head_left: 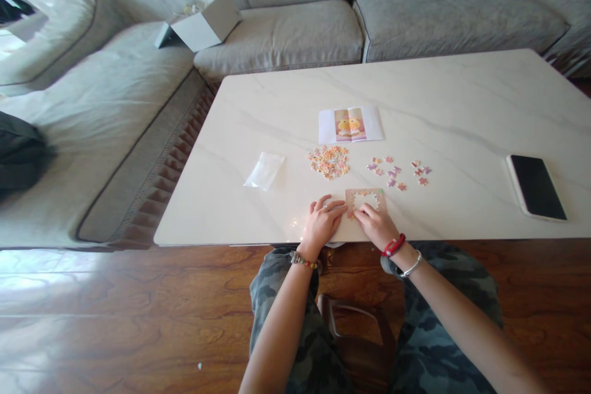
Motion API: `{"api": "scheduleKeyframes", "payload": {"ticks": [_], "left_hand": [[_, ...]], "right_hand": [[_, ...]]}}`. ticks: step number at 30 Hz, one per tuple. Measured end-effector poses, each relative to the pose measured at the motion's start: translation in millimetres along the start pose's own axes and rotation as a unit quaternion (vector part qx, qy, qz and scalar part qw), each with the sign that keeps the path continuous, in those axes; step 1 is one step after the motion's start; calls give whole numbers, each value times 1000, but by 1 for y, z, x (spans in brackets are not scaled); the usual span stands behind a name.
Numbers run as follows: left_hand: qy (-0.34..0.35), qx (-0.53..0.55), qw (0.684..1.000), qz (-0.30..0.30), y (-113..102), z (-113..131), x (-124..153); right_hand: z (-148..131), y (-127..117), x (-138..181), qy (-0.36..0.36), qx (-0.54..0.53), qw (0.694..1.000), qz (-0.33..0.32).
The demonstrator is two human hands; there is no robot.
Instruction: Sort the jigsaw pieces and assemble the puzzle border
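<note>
A partly assembled jigsaw puzzle [380,192] lies flat near the table's front edge, its border joined around a white middle. My left hand [323,220] rests at its left side, fingers stretched out and fingertips touching the border. At the lower left of the border, my right hand [376,226] pinches a puzzle piece, mostly covered by the fingers. Beyond the border is a heap of loose puzzle pieces [329,162]. More scattered pieces [391,173] lie to its right, with a small group [420,171] farther right. A reference picture sheet [349,124] lies behind the heap.
A clear plastic bag [265,171] lies left of the heap on the white marbled table [221,209]. A phone [536,188] is at the right. Behind the table stands a grey sofa [295,31] with a white box [207,20] on it.
</note>
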State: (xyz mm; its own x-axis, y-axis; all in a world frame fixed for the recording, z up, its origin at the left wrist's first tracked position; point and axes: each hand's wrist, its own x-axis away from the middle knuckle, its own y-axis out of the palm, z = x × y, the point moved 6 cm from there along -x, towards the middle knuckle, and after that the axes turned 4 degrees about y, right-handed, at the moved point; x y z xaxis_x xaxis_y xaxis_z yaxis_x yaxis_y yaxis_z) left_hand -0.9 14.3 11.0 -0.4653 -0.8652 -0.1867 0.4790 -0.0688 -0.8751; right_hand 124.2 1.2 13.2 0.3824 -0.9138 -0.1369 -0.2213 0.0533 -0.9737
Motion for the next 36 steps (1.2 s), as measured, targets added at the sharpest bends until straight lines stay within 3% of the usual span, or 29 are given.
{"api": "scheduleKeyframes", "payload": {"ticks": [7,16,19,22,26,30,33,36], "left_hand": [[-4,4,1000,2,-1,0,0],[2,6,1000,-3,0,0,0],[1,7,1000,2,-1,1,0],[-3,7,1000,7,-1,0,0],[3,18,1000,5,0,-1,-1],[8,47,997,58,-7,3,-12],[32,85,990,107,-14,10,-31],[71,108,987,98,-13,13,-55]], "right_hand": [[-5,-3,7,14,-10,1000,11],[-7,-5,-4,-24,31,998,-47],[-7,-7,-5,-48,12,997,-64],[0,-11,-2,-43,-40,998,-32],[51,-32,0,39,-144,986,77],[148,-56,-2,214,-159,950,160],[197,-59,-1,277,-162,940,119],[211,-53,2,260,-151,950,79]]}}
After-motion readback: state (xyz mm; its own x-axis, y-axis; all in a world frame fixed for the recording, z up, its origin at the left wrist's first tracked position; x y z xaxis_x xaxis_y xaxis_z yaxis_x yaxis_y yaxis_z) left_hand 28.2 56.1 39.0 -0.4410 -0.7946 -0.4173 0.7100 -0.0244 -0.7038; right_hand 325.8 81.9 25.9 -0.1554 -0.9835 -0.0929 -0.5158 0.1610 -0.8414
